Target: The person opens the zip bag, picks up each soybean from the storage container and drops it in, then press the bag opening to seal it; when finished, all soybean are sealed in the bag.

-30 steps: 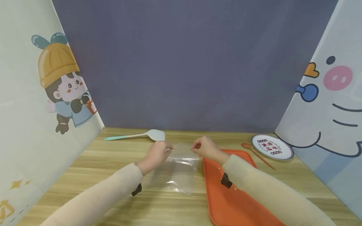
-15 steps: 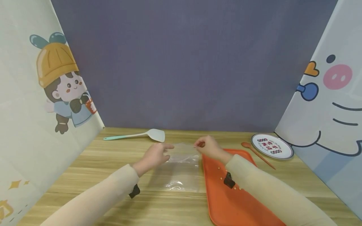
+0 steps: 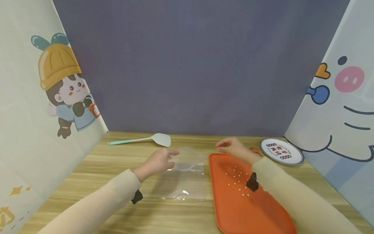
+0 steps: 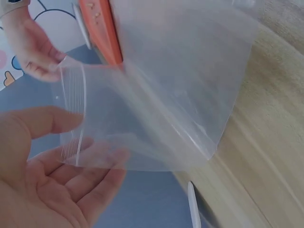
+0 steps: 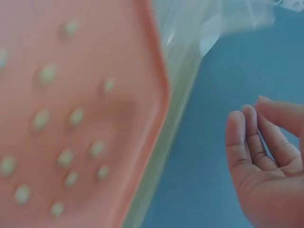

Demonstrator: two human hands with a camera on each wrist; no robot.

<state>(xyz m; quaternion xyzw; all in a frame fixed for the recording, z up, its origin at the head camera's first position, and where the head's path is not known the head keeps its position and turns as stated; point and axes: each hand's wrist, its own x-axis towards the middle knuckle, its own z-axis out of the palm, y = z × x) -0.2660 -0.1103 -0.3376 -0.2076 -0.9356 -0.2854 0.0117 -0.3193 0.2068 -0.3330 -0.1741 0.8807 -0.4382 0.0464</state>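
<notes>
On the middle of the wooden table (image 3: 96,162), left of the orange tray (image 3: 242,217): clear zip-lock bag (image 3: 187,182). Looks thin and colourless, with fine parallel ridges along the far, open end, and bright creases of glare along the near edge. At its far left side: left hand (image 3: 156,161), thumb and fingers spread apart, some visible through the film. By the tray's far left corner, apart from the bag: right hand (image 3: 233,148), fingers loosely bent, thumb close to them. In the tray: small pale bean-like pieces (image 3: 239,189).
</notes>
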